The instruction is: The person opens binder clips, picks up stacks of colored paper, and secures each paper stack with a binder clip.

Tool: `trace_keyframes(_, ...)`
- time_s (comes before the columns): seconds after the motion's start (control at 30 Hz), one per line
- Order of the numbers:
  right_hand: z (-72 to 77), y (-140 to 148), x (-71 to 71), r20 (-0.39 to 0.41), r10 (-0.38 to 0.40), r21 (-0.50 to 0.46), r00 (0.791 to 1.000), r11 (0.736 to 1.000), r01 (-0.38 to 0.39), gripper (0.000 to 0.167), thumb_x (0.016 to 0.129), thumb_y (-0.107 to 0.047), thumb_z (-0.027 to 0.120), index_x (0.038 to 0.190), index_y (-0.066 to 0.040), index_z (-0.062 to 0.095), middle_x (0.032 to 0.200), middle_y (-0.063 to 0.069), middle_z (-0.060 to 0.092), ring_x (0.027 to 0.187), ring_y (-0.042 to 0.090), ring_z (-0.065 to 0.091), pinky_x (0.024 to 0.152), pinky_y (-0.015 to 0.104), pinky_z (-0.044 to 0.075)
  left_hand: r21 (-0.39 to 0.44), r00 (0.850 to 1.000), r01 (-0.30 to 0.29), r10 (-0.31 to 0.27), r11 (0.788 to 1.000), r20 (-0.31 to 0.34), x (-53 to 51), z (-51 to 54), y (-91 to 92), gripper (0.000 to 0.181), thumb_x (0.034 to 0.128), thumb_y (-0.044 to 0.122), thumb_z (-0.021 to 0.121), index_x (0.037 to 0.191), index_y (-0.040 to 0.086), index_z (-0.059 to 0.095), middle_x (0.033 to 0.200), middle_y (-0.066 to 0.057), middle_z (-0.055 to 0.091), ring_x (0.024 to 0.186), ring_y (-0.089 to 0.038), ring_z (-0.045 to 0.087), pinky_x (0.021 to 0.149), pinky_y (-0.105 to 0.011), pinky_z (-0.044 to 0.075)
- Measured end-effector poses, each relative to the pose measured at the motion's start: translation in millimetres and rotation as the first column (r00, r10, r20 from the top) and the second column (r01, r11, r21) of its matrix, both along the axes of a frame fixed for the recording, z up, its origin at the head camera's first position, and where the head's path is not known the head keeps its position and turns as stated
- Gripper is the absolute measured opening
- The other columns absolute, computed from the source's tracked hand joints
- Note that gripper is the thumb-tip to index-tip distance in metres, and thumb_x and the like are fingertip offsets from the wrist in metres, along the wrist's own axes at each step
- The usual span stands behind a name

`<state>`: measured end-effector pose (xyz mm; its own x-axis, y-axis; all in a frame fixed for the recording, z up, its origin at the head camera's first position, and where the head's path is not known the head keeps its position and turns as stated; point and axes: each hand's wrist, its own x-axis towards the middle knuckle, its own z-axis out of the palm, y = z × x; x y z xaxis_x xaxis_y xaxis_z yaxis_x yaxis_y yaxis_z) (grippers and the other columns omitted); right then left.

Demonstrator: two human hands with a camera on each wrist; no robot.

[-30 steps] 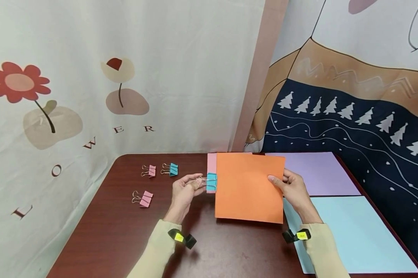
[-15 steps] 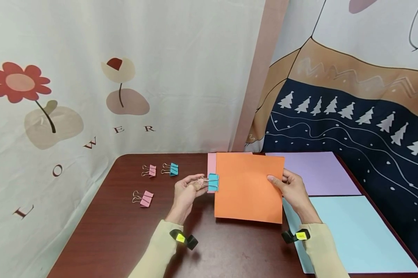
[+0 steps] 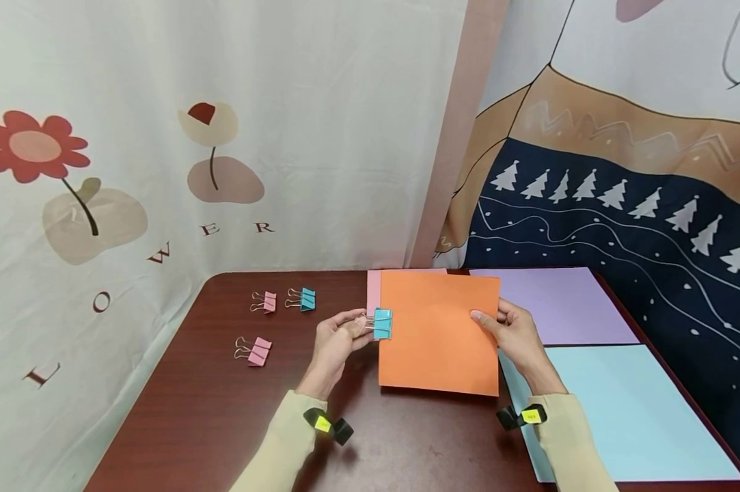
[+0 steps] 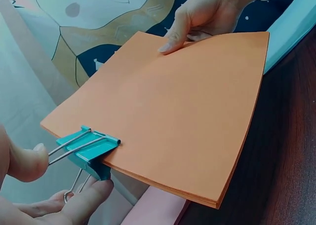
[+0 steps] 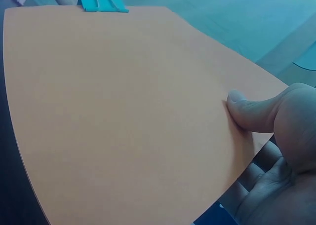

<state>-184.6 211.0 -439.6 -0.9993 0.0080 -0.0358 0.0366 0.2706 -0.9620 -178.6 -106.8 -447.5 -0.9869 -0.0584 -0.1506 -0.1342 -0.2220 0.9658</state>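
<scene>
A stack of orange paper [image 3: 437, 335] is held up above the table, tilted toward the head camera. My right hand [image 3: 516, 335] grips its right edge, thumb on the front face and fingers behind. My left hand [image 3: 339, 342] pinches the wire handles of a blue binder clip [image 3: 382, 324] between thumb and fingers. In the left wrist view the blue binder clip [image 4: 91, 148] sits over the stack's edge, one jaw on the top face and the other below. The right wrist view shows the orange paper [image 5: 128, 101] with the clip at its far edge.
Two pink binder clips, one nearer [image 3: 259, 352] and one farther [image 3: 264, 302], lie on the table's left with another blue clip [image 3: 300, 299]. Pink paper [image 3: 374, 290] lies behind the orange stack. Purple paper [image 3: 554, 304] and light blue paper [image 3: 628, 410] lie on the right.
My left hand has moved right with the blue binder clip, which now overlaps the left edge of the orange paper. The paper and right hand have shifted slightly left.
</scene>
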Motion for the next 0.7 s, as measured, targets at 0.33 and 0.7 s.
trace_keyframes(0.33, -1.9, -3.8, -1.7, 0.014, 0.012, -0.008, 1.000, 1.000, -0.011, 0.053, 0.096, -0.037, 0.072, 0.140, -0.010, 0.060, 0.108, 0.007, 0.078, 0.082, 0.014, 0.073, 0.071, 0.031, 0.062, 0.007, 0.996, 0.085, -0.085, 0.996, 0.002, -0.4, 2.1, -14.9, 0.034, 0.0980, 0.005, 0.064, 0.130, -0.007, 0.059, 0.114, -0.017, 0.073, 0.095, -0.018, 0.074, 0.094, -0.041, 0.061)
trace_keyframes(0.7, -6.0, 4.9, 1.4, 0.059, 0.054, 0.023, 0.997, 0.998, -0.055, 0.055, 0.097, -0.041, 0.071, 0.140, -0.008, 0.060, 0.103, 0.007, 0.078, 0.085, 0.015, 0.074, 0.076, 0.031, 0.061, -0.118, 0.979, 0.200, -0.196, 0.973, 0.048, 2.0, 2.9, -19.1, 0.044, 0.0949, 0.012, 0.071, 0.130, -0.012, 0.057, 0.118, -0.029, 0.070, 0.094, -0.027, 0.077, 0.091, -0.038, 0.062)
